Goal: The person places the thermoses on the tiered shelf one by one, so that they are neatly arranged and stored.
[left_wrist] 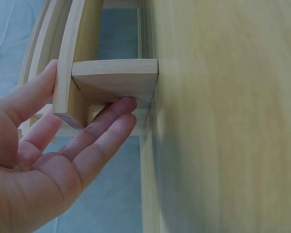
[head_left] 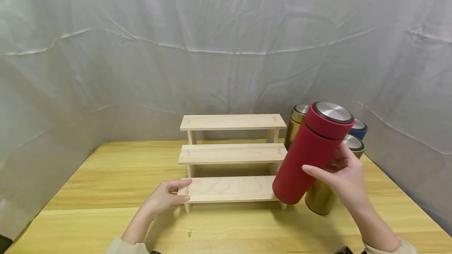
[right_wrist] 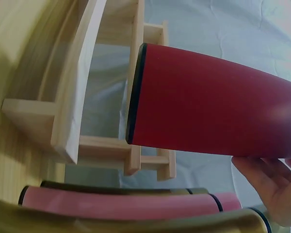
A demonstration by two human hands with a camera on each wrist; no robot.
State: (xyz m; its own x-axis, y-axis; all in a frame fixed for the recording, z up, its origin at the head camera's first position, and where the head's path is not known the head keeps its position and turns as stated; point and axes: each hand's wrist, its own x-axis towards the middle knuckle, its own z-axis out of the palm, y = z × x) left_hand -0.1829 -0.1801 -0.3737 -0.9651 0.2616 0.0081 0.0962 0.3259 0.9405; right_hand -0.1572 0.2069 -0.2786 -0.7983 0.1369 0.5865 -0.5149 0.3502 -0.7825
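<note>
A red thermos bottle (head_left: 310, 156) with a steel-topped lid is held in the air by my right hand (head_left: 344, 177), tilted with its lid up and to the right. Its dark-rimmed base (right_wrist: 137, 94) hangs beside the right end of a three-step wooden shelf rack (head_left: 229, 187). At the rack's left end, my left hand (head_left: 164, 197) grips the lowest board. In the left wrist view, the thumb (left_wrist: 41, 90) lies on one face of that board. Other fingers (left_wrist: 106, 128) reach under it, beside the end support.
Behind the red bottle stand gold thermos bottles (head_left: 319, 199) and a blue one (head_left: 359, 128), partly hidden. A pink bottle (right_wrist: 121, 201) shows among them in the right wrist view. Grey fabric (head_left: 226, 50) hangs behind the wood-grain table (head_left: 106, 191).
</note>
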